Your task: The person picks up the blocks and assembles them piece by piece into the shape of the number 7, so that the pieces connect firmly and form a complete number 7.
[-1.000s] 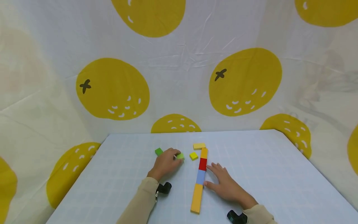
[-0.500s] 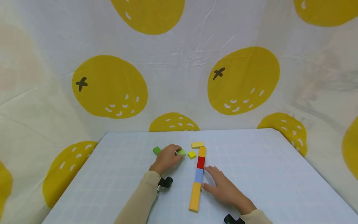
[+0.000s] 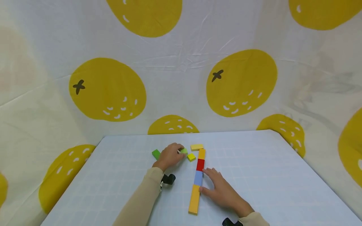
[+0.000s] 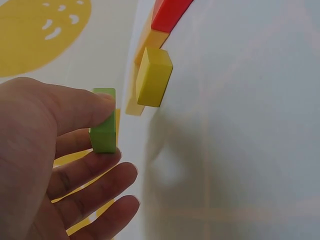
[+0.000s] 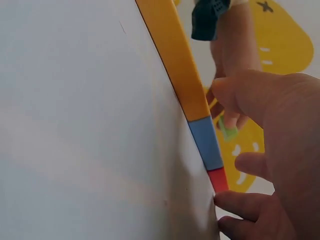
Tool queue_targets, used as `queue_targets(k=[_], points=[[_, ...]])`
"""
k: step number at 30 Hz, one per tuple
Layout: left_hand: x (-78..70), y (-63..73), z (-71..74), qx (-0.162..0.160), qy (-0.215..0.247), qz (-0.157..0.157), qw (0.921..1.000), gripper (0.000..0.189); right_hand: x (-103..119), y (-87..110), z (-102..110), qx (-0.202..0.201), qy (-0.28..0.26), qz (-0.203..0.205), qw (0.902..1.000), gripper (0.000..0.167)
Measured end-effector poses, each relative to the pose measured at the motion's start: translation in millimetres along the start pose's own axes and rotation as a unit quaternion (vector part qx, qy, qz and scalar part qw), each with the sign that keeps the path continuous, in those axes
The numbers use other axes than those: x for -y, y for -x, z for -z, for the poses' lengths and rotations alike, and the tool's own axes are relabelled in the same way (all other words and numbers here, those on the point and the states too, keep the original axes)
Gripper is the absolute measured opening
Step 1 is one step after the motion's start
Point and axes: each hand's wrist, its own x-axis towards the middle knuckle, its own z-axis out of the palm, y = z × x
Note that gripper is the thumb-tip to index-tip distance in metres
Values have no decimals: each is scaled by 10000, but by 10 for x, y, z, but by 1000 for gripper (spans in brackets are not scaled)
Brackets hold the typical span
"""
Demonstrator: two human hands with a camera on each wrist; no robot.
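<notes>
My left hand (image 3: 170,156) pinches a light green block (image 4: 104,125) between thumb and fingers, just to the left of a bright yellow block (image 3: 191,157). To the right runs a line of blocks end to end: a long orange block (image 3: 194,200) nearest, a blue block (image 3: 198,178), a red block (image 3: 200,165) and a shorter orange block (image 3: 201,153). My right hand (image 3: 223,191) lies alongside this line with fingers extended. Its thumb is at the long orange block and its fingertips are by the red one.
A pale yellow block (image 3: 196,147) lies crosswise at the line's far end. A darker green block (image 3: 156,154) sits left of my left hand, partly hidden by it. The pale table (image 3: 268,163) ends at a hanging cloth (image 3: 175,91) printed with yellow fruit.
My left hand has carried the light green block to the right and away from me, nearer the pale yellow block. The right hand stays beside the line. The head view has shifted slightly.
</notes>
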Motion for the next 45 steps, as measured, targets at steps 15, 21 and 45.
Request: queue_targets(k=[15, 21, 45], points=[[-32, -213, -80, 135, 269, 615, 9977, 39, -30, -13, -48, 172, 85, 309, 9993, 81], [-43, -277, -108, 101, 90, 524, 9985, 40, -64, -19, -48, 195, 115, 427, 9988, 82], [-47, -448, -187, 134, -299, 343, 9989, 38, -56, -4, -46, 154, 404, 490, 9979, 81]])
